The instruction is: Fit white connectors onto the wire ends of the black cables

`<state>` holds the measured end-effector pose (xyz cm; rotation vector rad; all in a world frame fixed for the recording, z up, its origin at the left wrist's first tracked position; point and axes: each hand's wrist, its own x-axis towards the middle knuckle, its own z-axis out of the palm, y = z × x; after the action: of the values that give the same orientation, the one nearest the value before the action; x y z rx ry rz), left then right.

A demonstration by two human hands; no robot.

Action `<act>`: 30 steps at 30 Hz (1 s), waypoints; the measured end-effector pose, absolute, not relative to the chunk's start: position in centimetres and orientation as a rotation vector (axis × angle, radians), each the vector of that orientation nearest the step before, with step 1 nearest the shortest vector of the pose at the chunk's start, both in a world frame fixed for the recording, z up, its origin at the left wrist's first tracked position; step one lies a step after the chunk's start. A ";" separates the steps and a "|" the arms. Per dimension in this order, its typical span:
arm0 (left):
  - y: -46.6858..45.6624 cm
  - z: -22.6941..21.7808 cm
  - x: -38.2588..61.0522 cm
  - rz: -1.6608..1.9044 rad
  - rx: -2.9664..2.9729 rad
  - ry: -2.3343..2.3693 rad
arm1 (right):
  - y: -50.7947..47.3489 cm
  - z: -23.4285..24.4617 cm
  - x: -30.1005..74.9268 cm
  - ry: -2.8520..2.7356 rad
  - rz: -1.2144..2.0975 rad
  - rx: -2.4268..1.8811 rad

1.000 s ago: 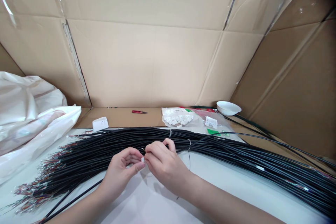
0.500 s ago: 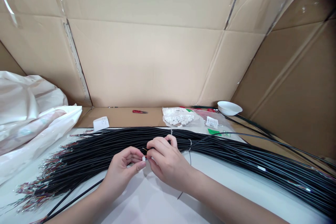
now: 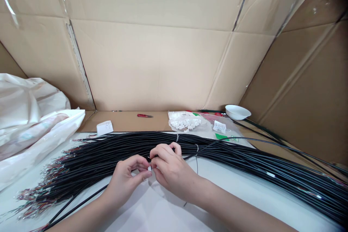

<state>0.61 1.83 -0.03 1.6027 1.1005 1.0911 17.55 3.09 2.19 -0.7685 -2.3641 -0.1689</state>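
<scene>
My left hand point(image 3: 127, 179) pinches a small white connector point(image 3: 149, 169) between thumb and forefinger. My right hand point(image 3: 170, 168) is closed in a pinch on thin wires point(image 3: 150, 158) at the end of a single black cable point(image 3: 209, 145) and holds them against the connector. Both hands meet just in front of a thick bundle of black cables point(image 3: 244, 161) that lies across the white table point(image 3: 152, 210). The bundle's stripped, coloured wire ends point(image 3: 35, 192) fan out at the left.
At the back lie a bag of white connectors point(image 3: 185, 120), a white bowl point(image 3: 237, 111), a small white box point(image 3: 104, 128) and a red tool point(image 3: 144, 115). White plastic bags point(image 3: 29, 123) are piled at the left. Cardboard walls point(image 3: 152, 65) surround the table.
Both hands have shifted very slightly and closed tighter together; the connector is now more hidden between the fingertips.
</scene>
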 end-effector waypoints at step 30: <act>1.4 0.0 0.8 1.096 1.677 1.062 | 3.3 3.9 17.8 -2.163 0.614 -1.175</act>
<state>0.83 1.38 0.03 1.6771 1.0622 1.0965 17.75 3.30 3.92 -1.1755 -2.1626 0.6137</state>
